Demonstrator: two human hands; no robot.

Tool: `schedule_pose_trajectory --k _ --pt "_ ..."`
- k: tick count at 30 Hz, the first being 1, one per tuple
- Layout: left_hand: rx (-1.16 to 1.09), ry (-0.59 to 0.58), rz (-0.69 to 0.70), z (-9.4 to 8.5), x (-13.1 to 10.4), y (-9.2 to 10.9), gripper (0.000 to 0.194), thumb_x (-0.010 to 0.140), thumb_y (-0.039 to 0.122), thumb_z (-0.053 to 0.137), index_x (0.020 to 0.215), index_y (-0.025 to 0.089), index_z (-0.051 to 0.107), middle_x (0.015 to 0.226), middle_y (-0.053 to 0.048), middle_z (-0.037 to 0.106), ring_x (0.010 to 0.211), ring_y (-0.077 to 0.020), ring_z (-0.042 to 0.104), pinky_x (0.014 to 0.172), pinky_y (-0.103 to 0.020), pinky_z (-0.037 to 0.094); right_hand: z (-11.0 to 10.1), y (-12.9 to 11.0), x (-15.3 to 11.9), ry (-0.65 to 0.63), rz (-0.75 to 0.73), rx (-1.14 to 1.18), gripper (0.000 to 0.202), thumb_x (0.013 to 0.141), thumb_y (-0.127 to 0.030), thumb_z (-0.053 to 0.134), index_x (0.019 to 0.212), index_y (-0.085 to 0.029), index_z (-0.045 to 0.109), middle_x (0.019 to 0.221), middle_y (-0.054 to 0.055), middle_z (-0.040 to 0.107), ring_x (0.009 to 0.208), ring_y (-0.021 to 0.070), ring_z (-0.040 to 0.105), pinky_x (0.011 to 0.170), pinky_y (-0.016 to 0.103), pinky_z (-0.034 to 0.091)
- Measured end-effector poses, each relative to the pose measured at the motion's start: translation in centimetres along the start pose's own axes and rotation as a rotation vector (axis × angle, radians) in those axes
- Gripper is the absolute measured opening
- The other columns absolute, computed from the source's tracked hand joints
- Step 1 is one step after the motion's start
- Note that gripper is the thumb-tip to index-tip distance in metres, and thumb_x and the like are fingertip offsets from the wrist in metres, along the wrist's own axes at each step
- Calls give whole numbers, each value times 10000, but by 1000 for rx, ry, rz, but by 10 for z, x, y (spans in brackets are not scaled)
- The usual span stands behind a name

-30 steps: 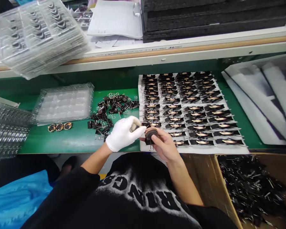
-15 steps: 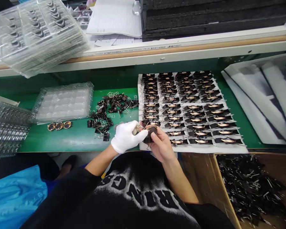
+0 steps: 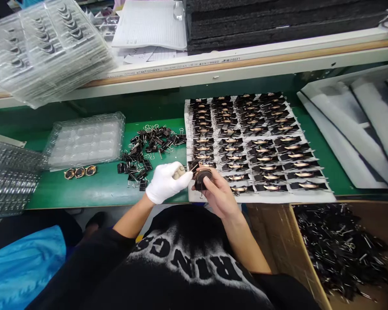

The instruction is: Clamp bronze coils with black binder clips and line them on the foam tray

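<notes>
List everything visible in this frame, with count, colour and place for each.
clipped part: one, dark round piece with a black clip, held between both hands
white board: one, right of centre, covered in rows of clipped copper-coloured parts
loose clips: a pile, black with silver handles, on the mat left of the board
green mat: one, covers the bench top
copper rings: three, in a row on the mat at left
clear tray: one, behind the rings
tray stacks: clear, on the upper shelf at left, another at the far left edge
cardboard box: one, brown, lower right, full of black clips
dark foam sheets: stacked, top shelf
left hand: white glove
right hand: bare
</notes>
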State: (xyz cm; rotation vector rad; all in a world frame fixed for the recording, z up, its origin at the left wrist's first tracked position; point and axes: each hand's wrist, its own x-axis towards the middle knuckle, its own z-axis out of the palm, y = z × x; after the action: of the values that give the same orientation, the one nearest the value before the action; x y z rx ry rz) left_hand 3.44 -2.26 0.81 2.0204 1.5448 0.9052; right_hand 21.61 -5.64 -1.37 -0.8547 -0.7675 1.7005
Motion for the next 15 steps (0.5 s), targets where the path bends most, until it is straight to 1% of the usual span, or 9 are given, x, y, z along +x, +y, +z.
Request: schedule_pose_trajectory --k 2,4,6,8,10,12,15 --pt "3 -47 13 -11 4 -7 361 856 417 618 607 195 480 527 61 410 517 -80 345 535 -242 302 -6 -1 4 7 21 -58 313 889 -501 778 1091 -270 716 1054 31 700 802 159 661 634 267 526" --pt "-5 -132 51 -24 8 -11 400 879 406 612 584 189 450 522 69 370 511 -71 316 511 -232 273 -12 -1 9 20 27 -150 294 894 -503 767 1011 -242 700 904 17 692 717 148 628 566 249 443" --pt "-17 -232 107 -37 12 -13 433 903 395 609 574 185 423 526 72 353 509 -63 305 494 -224 253 -16 -3 13 25 2 -282 278 867 -466 794 905 -214 681 769 -2 658 663 139 581 573 255 414" --pt "-16 -323 185 -48 16 -11 436 923 375 611 583 182 419 526 78 340 499 -54 290 480 -219 233 -19 -8 16 3 -47 -423 257 828 -403 826 825 -198 672 723 -13 630 676 139 562 626 267 433" --pt "3 -399 281 -54 21 -6 416 932 352 622 604 180 433 526 85 335 489 -48 286 476 -214 226 -20 -15 17 -59 -82 -538 210 799 -337 830 803 -190 680 752 -12 633 705 144 566 657 270 442" --pt "36 -460 373 -58 26 -1 397 940 337 627 623 180 446 524 88 345 484 -46 299 480 -213 233 -20 -22 17 -155 -103 -633 162 795 -290 809 789 -187 685 758 -14 634 717 148 571 657 267 436" --pt "116 -493 448 -60 34 7 413 951 352 626 624 184 437 520 87 344 482 -51 301 486 -223 237 -23 -30 18 -284 -139 -748 167 818 -305 809 808 -187 692 774 -15 667 733 154 593 675 267 435"
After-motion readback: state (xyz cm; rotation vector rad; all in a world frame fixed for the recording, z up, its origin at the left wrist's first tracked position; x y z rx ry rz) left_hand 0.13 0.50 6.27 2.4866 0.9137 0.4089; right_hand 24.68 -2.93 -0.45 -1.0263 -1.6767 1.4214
